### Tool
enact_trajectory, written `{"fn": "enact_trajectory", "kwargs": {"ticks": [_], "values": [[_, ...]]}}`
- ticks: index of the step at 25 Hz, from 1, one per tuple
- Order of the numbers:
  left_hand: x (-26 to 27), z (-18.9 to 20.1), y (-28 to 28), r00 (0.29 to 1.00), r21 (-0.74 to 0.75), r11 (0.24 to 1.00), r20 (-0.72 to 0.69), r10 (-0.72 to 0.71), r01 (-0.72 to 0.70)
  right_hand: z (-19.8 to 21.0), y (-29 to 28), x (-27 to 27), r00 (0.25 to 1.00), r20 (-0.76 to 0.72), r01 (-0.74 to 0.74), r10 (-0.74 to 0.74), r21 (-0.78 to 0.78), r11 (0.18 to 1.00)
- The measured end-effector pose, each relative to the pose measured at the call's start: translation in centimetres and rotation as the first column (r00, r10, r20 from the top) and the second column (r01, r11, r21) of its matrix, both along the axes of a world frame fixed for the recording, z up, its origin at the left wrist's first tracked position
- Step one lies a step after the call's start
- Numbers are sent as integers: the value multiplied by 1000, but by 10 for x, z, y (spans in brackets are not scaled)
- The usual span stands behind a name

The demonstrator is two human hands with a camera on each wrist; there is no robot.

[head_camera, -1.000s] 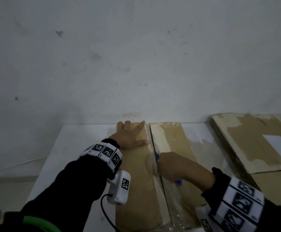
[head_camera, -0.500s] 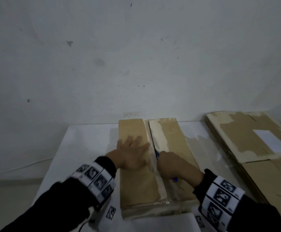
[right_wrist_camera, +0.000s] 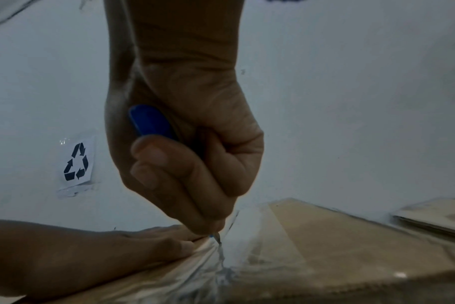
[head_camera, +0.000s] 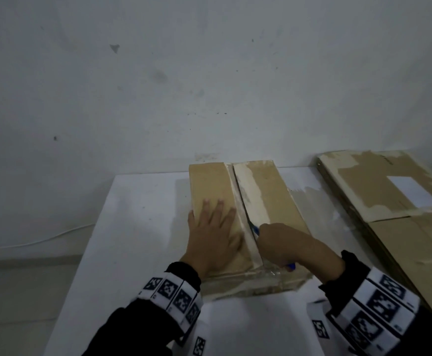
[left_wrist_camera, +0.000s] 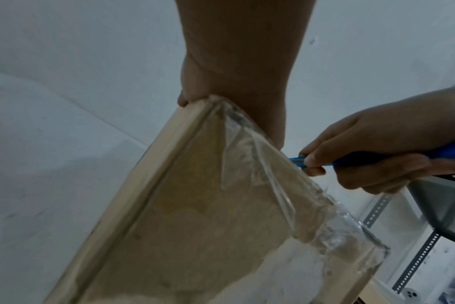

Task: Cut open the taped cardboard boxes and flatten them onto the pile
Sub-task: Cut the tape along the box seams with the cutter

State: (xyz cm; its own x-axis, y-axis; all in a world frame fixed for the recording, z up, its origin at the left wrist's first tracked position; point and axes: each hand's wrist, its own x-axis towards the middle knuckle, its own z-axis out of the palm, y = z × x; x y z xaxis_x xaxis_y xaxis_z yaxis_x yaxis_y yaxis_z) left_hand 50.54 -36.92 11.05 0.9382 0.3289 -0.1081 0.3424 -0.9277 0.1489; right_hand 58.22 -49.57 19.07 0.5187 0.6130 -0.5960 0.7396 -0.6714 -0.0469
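Note:
A brown cardboard box (head_camera: 274,191) sealed with clear tape stands on the white table (head_camera: 137,227), its two top flaps meeting at a centre seam. My left hand (head_camera: 213,236) lies flat with straight fingers on the left flap, pressing it down. My right hand (head_camera: 281,242) grips a blue box cutter (head_camera: 254,229), fingers curled round the handle (right_wrist_camera: 149,121). The blade (right_wrist_camera: 217,238) sits in the taped seam near the box's near end. Crumpled clear tape (left_wrist_camera: 273,185) covers the near face of the box (left_wrist_camera: 195,226).
A pile of flattened cardboard (head_camera: 389,191) with a white label lies on the right, against the wall. A recycling sticker (right_wrist_camera: 77,162) is on the white wall. A thin cable (head_camera: 42,238) runs along the floor on the left.
The right hand has drawn the cutter along the seam toward me, close to the box's near end. The left hand slid back from the far end of the left flap to its near half.

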Motion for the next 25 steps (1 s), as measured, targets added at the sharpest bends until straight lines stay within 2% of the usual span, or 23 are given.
{"fn": "enact_trajectory", "kwargs": {"ticks": [7, 9, 13, 16, 19, 23, 25], "values": [[-18, 0, -16, 990, -30, 999, 141, -14, 19, 10, 4, -13, 999, 31, 43, -42, -35, 998], [-29, -3, -31, 986, 6, 1000, 164, 2, -3, 18, 7, -19, 997, 71, -16, 20, -64, 998], [-36, -3, -41, 978, 56, 997, 204, 34, -46, 9, 5, -17, 984, 82, -148, 155, -91, 985], [-36, -2, -43, 969, 28, 998, 243, 54, -63, 3, -4, -17, 987, 132, -88, 93, -48, 995], [-37, -5, -44, 974, 36, 996, 217, 72, -82, 0, -9, -28, 984, 171, -58, 45, 73, 996], [-37, -2, -45, 975, 6, 996, 202, 87, -90, 6, 2, -23, 1000, 25, -13, 10, 134, 991], [-38, -2, -45, 969, -2, 996, 230, 89, -91, 17, 2, -20, 998, -37, -44, 47, 82, 996]]}}
